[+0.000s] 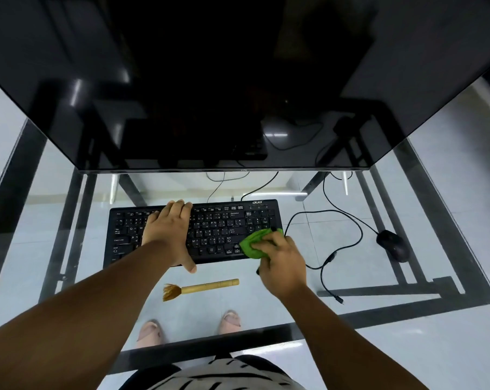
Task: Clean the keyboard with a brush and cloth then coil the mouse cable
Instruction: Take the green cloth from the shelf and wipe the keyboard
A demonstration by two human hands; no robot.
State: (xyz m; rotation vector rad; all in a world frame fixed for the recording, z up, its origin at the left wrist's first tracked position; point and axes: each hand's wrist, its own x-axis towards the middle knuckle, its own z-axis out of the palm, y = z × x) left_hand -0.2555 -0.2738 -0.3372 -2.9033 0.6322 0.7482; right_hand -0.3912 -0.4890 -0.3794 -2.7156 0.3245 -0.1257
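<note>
A black keyboard (224, 223) lies on the glass desk (406, 277). My left hand (169, 232) rests flat across its left-middle keys, thumb hanging over the front edge. My right hand (283, 263) presses a crumpled green cloth (256, 242) against the keyboard's front right corner. A wooden brush (201, 287) with tan bristles lies on the glass just in front of the keyboard, bristles to the left. The black mouse (392, 244) sits far right, its cable (347, 220) looping loosely between mouse and keyboard.
A large dark monitor (238, 94) overhangs the back of the desk. The cable's free plug end (340, 299) lies on the glass right of my right wrist. The desk's black frame and my feet show through the glass.
</note>
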